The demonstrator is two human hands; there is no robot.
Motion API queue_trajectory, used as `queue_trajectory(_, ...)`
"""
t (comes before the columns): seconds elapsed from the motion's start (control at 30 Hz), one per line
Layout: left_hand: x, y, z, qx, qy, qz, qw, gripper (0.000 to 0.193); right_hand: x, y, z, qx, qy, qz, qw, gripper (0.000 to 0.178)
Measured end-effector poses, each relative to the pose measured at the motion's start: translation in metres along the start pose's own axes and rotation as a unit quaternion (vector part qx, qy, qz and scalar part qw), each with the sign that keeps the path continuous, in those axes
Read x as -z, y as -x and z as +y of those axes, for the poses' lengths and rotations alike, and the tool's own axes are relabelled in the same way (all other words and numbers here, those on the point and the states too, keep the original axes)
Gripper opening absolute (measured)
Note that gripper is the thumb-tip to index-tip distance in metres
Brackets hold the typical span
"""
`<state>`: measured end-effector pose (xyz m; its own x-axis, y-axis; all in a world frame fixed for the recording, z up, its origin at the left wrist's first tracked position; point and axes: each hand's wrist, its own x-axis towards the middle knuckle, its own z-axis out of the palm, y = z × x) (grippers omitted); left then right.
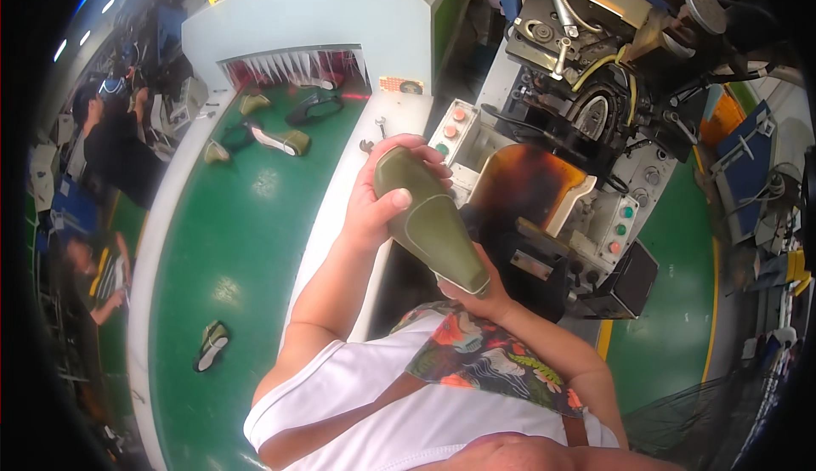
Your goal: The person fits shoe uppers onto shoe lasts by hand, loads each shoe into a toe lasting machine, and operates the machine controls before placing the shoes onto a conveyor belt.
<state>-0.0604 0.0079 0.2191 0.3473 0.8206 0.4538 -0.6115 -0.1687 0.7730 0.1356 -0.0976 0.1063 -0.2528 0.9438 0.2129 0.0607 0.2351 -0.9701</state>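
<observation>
An olive-green shoe upper (pixel 429 216), apparently stretched over a last, is held in front of my chest between both hands. My left hand (pixel 374 203) wraps round its broad toe end, thumb on top and fingers over the far side. Lower down, my right hand (pixel 489 297) grips the narrow heel end from beneath, most of its fingers hidden behind the shoe upper. Just beyond lies a machine with a dark, amber-stained guard (pixel 531 178) and a button panel (pixel 455 131).
On my left runs a green conveyor belt (pixel 229 207) carrying several shoe parts, among them a green shoe (pixel 212 345) and another (pixel 285 139). It passes into a pale tunnel housing (pixel 314 16) with a fringed opening. Two wrenches (pixel 374 131) lie on the white ledge. Other people work at far left.
</observation>
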Motion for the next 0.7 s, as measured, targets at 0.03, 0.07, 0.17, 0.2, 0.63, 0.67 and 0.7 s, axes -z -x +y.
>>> queue_trajectory(0.03,-0.005,0.001,-0.003,0.006,0.002,-0.001,1.0,0.072,0.002,0.004,0.001,0.0,-0.005,0.007,1.0,0.063)
queue_trajectory(0.07,-0.01,0.001,-0.007,0.005,0.003,0.0,1.0,0.072,0.006,0.007,0.001,0.0,-0.004,0.005,1.0,0.063)
queue_trajectory(0.17,-0.022,0.003,-0.012,0.013,-0.002,0.015,1.0,0.07,0.013,0.014,0.002,-0.005,-0.035,0.005,0.999,0.058)
queue_trajectory(0.2,-0.023,0.004,-0.013,0.011,0.002,0.023,1.0,0.067,0.015,0.016,0.005,-0.005,-0.007,0.0,1.0,0.059)
queue_trajectory(0.63,0.067,0.054,0.002,-0.101,-0.278,0.355,0.886,0.041,0.045,-0.003,0.01,-0.115,0.271,-0.14,0.945,0.055)
queue_trajectory(0.67,0.076,0.06,0.002,-0.1,-0.28,0.357,0.886,0.041,0.046,-0.006,0.0,-0.115,0.228,-0.169,0.952,0.048)
queue_trajectory(0.7,0.083,0.066,0.003,-0.108,-0.351,0.373,0.852,0.041,0.047,-0.009,-0.012,-0.115,0.184,-0.198,0.956,0.042)
